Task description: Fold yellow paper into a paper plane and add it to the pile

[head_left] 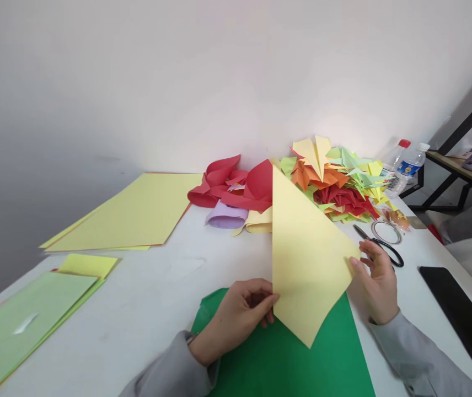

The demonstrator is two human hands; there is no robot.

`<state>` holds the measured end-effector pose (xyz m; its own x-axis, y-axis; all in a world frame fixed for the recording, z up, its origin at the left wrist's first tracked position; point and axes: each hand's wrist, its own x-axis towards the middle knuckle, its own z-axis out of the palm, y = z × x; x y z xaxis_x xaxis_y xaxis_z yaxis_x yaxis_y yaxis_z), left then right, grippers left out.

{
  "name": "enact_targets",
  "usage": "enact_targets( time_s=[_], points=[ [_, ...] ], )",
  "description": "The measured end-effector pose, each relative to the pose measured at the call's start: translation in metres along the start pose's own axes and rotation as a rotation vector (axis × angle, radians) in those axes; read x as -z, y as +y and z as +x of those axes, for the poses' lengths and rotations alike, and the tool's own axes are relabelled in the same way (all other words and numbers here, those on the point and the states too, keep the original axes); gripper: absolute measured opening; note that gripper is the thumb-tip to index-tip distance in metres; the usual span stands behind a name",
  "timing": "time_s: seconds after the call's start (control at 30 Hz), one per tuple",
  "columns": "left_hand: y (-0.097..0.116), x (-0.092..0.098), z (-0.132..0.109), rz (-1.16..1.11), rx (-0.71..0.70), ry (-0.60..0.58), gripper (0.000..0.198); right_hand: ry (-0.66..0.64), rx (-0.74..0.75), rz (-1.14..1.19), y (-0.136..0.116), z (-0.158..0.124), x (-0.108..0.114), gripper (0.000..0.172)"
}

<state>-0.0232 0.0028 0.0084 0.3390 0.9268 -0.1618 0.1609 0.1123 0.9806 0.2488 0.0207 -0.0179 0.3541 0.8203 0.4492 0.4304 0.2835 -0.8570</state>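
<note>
A pale yellow sheet of paper [306,253] with slanted edges and a point at the top is held up in front of me. My left hand [238,314] pinches its lower left edge between thumb and fingers. At the sheet's right corner, my right hand [379,284] grips it with thumb and fingertips. Beneath both lies a green sheet [261,366] on the white table, partly covered by the paper and my left forearm. Just beyond my right hand are black-handled scissors [391,251], with a roll of tape [386,232] behind them.
Folded paper pieces [343,176] in several colours pile up by the wall, beside red curled paper shapes [215,182]. Large yellow sheets [128,212] and green sheets [29,314] lie left. Two bottles [407,168] stand back right; a black phone-like slab [459,314] lies right.
</note>
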Motion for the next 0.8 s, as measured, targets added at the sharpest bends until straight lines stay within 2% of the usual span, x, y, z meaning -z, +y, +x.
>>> enact_targets(
  time_s=[0.07,0.17,0.27,0.33,0.4,0.5,0.6,0.7,0.8],
  points=[
    [0.000,-0.001,0.000,-0.006,-0.016,0.036,0.027,-0.034,0.110,-0.090,-0.003,-0.004,-0.001,0.050],
    [-0.002,-0.004,-0.002,-0.001,-0.051,0.107,0.026,-0.072,0.352,-0.250,-0.014,-0.012,0.000,0.052],
    [-0.003,-0.008,-0.006,0.028,-0.137,0.222,0.024,-0.140,0.526,-0.299,-0.027,-0.021,0.000,0.062],
    [-0.002,-0.012,-0.008,0.052,-0.192,0.312,0.023,-0.220,0.595,-0.314,-0.033,-0.026,-0.001,0.067],
    [-0.001,-0.018,-0.009,0.035,-0.187,0.357,0.024,-0.316,0.691,-0.340,-0.037,-0.030,-0.003,0.063],
    [-0.001,-0.027,-0.008,-0.076,-0.073,0.264,0.030,-0.438,0.876,-0.400,-0.040,-0.036,-0.010,0.039],
    [-0.003,-0.035,-0.006,-0.163,0.032,0.145,0.039,-0.468,0.981,-0.426,-0.046,-0.041,-0.016,0.019],
    [-0.004,-0.040,-0.004,-0.202,0.071,0.103,0.046,-0.461,1.021,-0.394,-0.050,-0.043,-0.019,0.022],
    [-0.005,-0.043,-0.004,-0.241,0.103,0.076,0.050,-0.401,1.066,-0.372,-0.050,-0.043,-0.020,0.022]
  ],
)
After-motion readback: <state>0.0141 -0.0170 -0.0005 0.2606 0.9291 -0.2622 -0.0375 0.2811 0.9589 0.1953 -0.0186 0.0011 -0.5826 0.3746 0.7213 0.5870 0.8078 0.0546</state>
